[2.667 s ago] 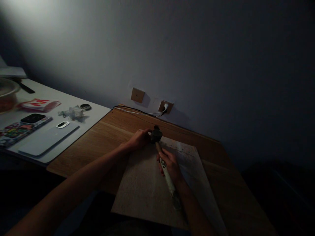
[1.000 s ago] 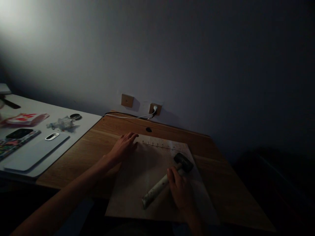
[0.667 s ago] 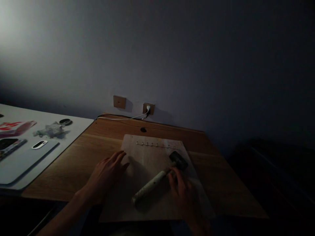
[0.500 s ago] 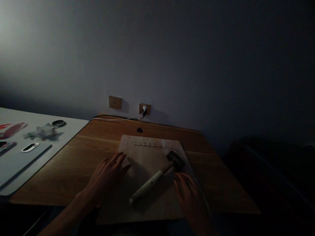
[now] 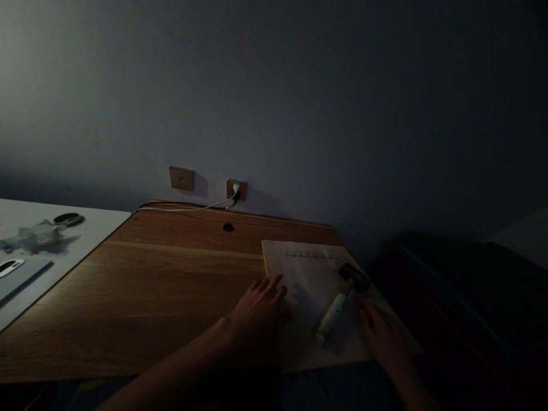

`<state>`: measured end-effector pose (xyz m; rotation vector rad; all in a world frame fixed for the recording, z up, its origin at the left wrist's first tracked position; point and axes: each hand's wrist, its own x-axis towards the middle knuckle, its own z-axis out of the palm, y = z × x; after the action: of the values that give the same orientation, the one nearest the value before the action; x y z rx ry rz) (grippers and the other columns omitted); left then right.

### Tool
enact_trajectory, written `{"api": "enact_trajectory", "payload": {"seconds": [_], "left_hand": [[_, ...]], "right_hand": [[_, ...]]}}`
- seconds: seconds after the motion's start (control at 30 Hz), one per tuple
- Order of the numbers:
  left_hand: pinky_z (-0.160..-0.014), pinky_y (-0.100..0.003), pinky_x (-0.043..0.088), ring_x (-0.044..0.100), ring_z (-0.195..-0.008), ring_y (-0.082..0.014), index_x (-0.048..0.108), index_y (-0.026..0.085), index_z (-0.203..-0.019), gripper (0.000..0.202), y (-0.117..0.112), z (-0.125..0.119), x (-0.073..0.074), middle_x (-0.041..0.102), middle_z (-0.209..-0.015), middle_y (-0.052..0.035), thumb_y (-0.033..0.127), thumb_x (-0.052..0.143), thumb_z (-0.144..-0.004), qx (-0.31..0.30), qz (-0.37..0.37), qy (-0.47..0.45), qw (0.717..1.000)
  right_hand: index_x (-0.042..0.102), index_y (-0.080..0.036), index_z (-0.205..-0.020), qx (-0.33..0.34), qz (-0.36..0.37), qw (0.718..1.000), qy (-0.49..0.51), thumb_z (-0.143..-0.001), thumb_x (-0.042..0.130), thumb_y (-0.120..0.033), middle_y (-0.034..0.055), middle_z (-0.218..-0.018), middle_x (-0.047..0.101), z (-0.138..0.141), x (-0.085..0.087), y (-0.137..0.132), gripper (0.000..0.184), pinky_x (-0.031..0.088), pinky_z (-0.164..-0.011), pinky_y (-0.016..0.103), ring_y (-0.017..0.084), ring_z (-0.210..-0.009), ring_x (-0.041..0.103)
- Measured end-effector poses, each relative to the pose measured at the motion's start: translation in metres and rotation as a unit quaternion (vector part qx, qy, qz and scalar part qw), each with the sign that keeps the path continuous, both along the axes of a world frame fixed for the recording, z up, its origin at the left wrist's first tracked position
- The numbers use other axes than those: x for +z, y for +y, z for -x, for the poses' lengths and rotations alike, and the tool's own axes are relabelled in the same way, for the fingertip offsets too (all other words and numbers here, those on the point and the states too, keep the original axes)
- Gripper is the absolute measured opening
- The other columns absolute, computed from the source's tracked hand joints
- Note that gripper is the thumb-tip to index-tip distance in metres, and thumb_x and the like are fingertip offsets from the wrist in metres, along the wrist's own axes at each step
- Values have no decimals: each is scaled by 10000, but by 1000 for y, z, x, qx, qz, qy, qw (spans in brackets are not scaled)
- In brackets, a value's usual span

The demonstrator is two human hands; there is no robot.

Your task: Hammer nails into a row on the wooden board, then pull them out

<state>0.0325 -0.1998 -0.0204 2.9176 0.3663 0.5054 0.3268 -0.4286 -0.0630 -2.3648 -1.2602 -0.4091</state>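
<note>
A pale wooden board (image 5: 306, 268) lies at the right end of the brown wooden desk (image 5: 162, 274), partly over its right edge. A row of small nails (image 5: 310, 252) runs along its far edge. A hammer (image 5: 340, 302) with a dark head and a whitish handle rests loose on the board. My left hand (image 5: 259, 305) lies flat on the board's left edge, fingers stretched out. My right hand (image 5: 383, 337) rests open on the board's near right part, beside the hammer handle and not gripping it.
Two wall plates (image 5: 181, 178) sit above the desk; a white cable (image 5: 188, 208) runs from the plugged socket (image 5: 236, 188). A cable hole (image 5: 228, 227) is in the desk. A white table (image 5: 51, 240) at the left holds small items. Dark furniture (image 5: 462, 297) stands on the right.
My right hand let go of the hammer, which now lies on the board. Both hands slid the board with the hammer to the right end of the desk. The view turned right.
</note>
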Motion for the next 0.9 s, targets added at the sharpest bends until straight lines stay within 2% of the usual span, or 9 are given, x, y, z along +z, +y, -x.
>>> {"api": "enact_trajectory", "payload": {"seconds": [0.1,0.23,0.3,0.43,0.57,0.63,0.8,0.9], "left_hand": [[-1056,-491,429,471,-1365,-343,580,191,-1322,545,-11,-19,-3,465,-1530,-148,604,428,-1001,-40,-23,2,999],[-1157,-542,314,404,-1424,-328,571,192,-1356,543,-25,-25,0,551,-1454,-138,575,372,-1028,-114,-30,-4,993],[-1172,-569,285,408,-1424,-331,558,181,-1364,541,-30,-24,1,591,-1403,-143,562,358,-1035,-121,-19,0,992],[-1182,-639,240,370,-1452,-349,539,178,-1380,513,-33,-23,4,638,-1339,-141,529,382,-1041,-109,8,12,994],[-1176,-647,246,387,-1441,-345,545,188,-1375,476,-27,-19,6,655,-1315,-134,501,427,-1036,-96,3,9,995],[-1174,-636,251,418,-1419,-336,549,195,-1369,471,-20,-12,5,659,-1309,-133,506,438,-1033,-85,-7,2,996],[-1198,-589,220,522,-1315,-285,592,240,-1287,363,5,33,7,697,-1229,-89,467,507,-1017,-36,-21,-9,999],[-1183,-574,254,603,-1187,-258,642,242,-1187,234,24,75,13,722,-1160,-69,355,527,-1018,10,-16,-15,1000]], "right_hand": [[672,-124,-1159,-49,36,998,4,-952,325,-453,204,-1176,729,-33,2,-18,521,533,-970,479,331,-1093,694],[667,-101,-1202,-149,95,984,15,-903,334,-501,243,-1248,679,-71,5,-39,600,486,-1017,526,385,-1179,641],[656,-103,-1233,-195,127,970,65,-897,341,-536,242,-1259,680,-86,4,-45,632,480,-1017,545,400,-1190,637],[645,-109,-1269,-216,146,957,128,-916,313,-536,225,-1281,684,-98,6,-46,645,483,-1027,494,373,-1205,643],[592,-126,-1364,-245,159,947,134,-929,266,-610,222,-1279,686,-84,10,-43,728,508,-964,536,396,-1143,671],[601,-134,-1354,-235,159,954,96,-933,252,-630,227,-1257,694,-69,11,-42,738,496,-952,586,423,-1127,668],[669,-151,-1194,-107,88,988,-73,-957,330,-518,232,-1185,712,-11,11,-29,553,451,-990,622,404,-1146,649],[675,-198,-1177,-33,51,995,-78,-960,400,-485,204,-1163,724,29,11,-14,453,446,-1009,607,376,-1163,641]]}}
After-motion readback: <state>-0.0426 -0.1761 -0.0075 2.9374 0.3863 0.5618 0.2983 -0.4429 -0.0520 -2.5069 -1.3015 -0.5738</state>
